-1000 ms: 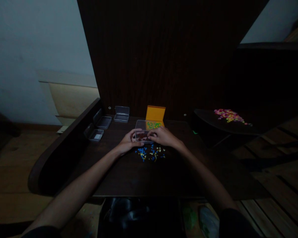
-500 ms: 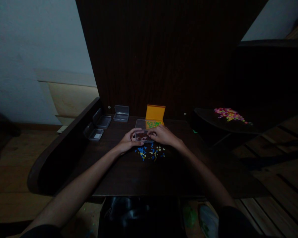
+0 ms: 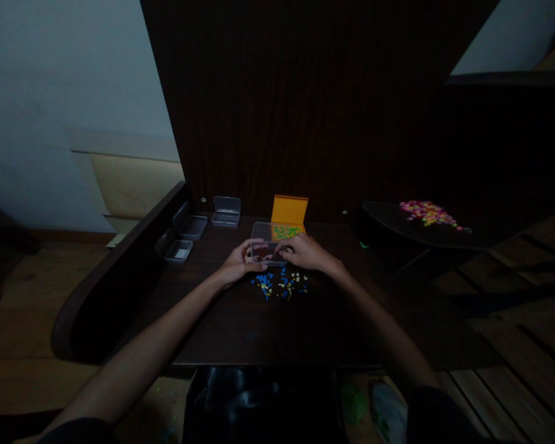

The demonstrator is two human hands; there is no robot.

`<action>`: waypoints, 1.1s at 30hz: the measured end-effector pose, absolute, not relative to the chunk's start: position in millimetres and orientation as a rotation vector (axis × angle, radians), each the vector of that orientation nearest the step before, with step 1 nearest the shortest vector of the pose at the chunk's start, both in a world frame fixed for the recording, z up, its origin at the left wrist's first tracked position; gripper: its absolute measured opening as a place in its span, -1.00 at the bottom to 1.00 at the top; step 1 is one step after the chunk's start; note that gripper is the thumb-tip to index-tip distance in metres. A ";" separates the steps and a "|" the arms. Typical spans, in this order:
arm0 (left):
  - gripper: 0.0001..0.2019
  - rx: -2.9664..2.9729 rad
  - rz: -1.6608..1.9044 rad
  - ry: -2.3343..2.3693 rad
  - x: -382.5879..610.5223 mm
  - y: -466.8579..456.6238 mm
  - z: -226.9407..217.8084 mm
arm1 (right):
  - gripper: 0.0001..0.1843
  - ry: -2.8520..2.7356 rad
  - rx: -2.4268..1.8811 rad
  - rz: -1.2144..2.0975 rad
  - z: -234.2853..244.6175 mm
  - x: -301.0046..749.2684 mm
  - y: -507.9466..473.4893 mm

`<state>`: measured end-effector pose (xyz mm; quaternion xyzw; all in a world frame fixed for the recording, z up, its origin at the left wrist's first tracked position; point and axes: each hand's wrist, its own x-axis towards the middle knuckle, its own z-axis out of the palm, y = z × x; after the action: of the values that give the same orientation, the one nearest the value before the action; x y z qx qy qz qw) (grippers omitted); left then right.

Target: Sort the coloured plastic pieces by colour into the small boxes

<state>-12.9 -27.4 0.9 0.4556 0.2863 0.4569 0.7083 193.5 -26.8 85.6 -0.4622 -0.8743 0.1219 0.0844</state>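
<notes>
My left hand [image 3: 241,262] is wrapped round the left side of a clear plastic box [image 3: 262,229] whose lid stands open. Small dark reddish pieces [image 3: 261,253] lie inside it. The fingers of my right hand [image 3: 301,251] are bent and pinched together at the box's right side; whatever they pinch is too small and dark to make out. Just in front of the box, loose blue and pale yellow pieces [image 3: 284,287] are scattered over the dark wooden desk [image 3: 240,327]. Behind my right hand an orange box [image 3: 289,209] stands open, with green pieces [image 3: 285,232] in it.
Several open clear boxes, among them a back one [image 3: 226,217] and a front one [image 3: 179,251] holding something white, stand at the left. A raised side panel [image 3: 120,271] borders the desk there. Pink and yellow pieces [image 3: 429,214] are heaped on a dark surface to the right.
My right hand's fingers have shifted very slightly at the box. My left hand and the boxes look the same.
</notes>
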 end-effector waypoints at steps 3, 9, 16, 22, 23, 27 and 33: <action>-0.31 1.011 1.012 0.630 -13.2 -27.5 0.5 | -0.70 -2.605 -1.380 0.356 84.0 194.3 -26.7; -0.32 1.036 1.028 0.609 -13.6 -25.9 -1.3 | -0.67 -2.622 -1.316 0.398 79.9 193.7 -26.1; -0.31 1.019 1.035 0.637 -13.7 -26.6 0.8 | -0.64 -2.587 -1.298 0.430 79.1 197.5 -23.3; -0.33 1.050 1.032 0.620 -14.2 -26.4 -0.1 | -0.65 -2.595 -1.316 0.359 79.2 201.8 -23.1; -0.33 1.047 1.030 0.622 -14.2 -26.4 -0.4 | -0.65 -2.603 -1.315 0.359 79.4 201.5 -23.9; -0.32 1.037 1.031 0.637 -14.1 -26.4 -0.5 | -0.63 -2.614 -1.299 0.381 79.0 198.7 -26.4; -0.33 1.062 1.042 0.632 -14.5 -25.7 -0.3 | -0.62 -2.591 -1.212 0.436 76.9 202.5 -28.0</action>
<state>-14.5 -25.7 -0.3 0.4752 0.2826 0.4661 0.6907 202.5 -28.0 76.9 -0.4157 -0.8886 0.1497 0.1234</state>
